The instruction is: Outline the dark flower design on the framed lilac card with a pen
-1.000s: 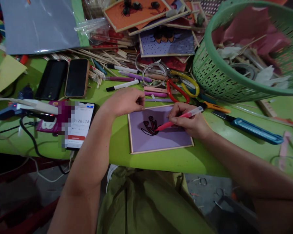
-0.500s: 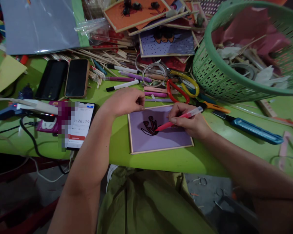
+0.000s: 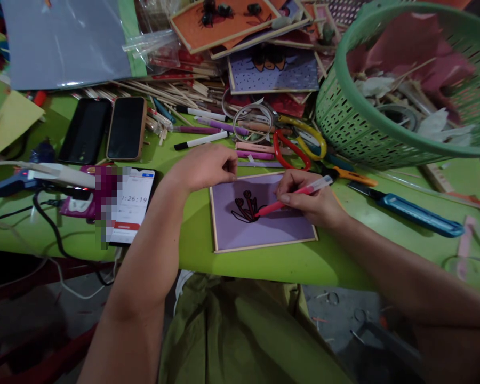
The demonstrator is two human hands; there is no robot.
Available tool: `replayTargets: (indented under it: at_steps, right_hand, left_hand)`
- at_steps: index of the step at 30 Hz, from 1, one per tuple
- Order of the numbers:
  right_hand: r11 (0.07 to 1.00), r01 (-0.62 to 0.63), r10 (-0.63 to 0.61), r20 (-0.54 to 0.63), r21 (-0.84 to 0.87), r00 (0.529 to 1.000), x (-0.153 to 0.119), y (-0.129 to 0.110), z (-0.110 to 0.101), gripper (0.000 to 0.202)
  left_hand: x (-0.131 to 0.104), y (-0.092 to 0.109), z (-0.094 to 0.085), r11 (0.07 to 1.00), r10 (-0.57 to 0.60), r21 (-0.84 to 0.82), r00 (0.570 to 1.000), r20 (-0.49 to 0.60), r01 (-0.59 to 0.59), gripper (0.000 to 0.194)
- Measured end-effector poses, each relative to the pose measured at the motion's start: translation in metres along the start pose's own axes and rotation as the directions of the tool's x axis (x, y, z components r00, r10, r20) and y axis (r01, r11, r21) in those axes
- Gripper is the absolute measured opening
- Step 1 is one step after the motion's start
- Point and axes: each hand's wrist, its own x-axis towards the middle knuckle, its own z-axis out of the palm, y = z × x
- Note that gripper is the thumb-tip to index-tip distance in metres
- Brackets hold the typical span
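A purple card [image 3: 280,229] edged with thin wooden sticks lies on the green table [image 3: 200,256]. It bears a black-outlined plant drawing [image 3: 246,207] with red stems. My right hand [image 3: 310,200] holds a pink marker [image 3: 290,197], its tip at the base of the drawing. My left hand [image 3: 210,166] rests at the card's upper left corner, fingers curled under; whether they hold anything is hidden.
Behind the card lie pens [image 3: 202,140], a tape roll [image 3: 253,122] and red-handled scissors [image 3: 290,152]. A blue cutter [image 3: 420,213] and green basket [image 3: 356,114] are at right. Three phones, one lit [image 3: 132,202], lie at left. Framed pictures [image 3: 224,24] are piled at the back.
The marker tip has shifted very slightly at the base of the drawing. My left hand has stayed in place.
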Motion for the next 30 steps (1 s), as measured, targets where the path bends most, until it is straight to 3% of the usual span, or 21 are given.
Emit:
replayTargets:
  at_steps: [9,18,30]
  right_hand:
    - [1.0,0.018,-0.018,0.005,0.008,1.0,0.0001,-0.0007,0.0005,0.038]
    - [0.997,0.048,-0.035,-0.191,0.063,0.981,-0.0012,-0.0012,0.004,0.037]
    - [0.998,0.029,-0.017,-0.181,0.061,0.983,-0.0001,-0.0035,0.0059,0.022]
  left_hand:
    - [-0.0014,0.0028,-0.0022,1.0,-0.021,-0.017,0.999,0.026,0.022,0.015]
    - [-0.0026,0.0064,-0.0046,0.999,-0.031,0.016,0.999,0.035,0.031,0.017]
    - [-0.0026,0.0067,-0.0048,0.999,-0.051,0.019,0.998,0.035,0.051,0.016]
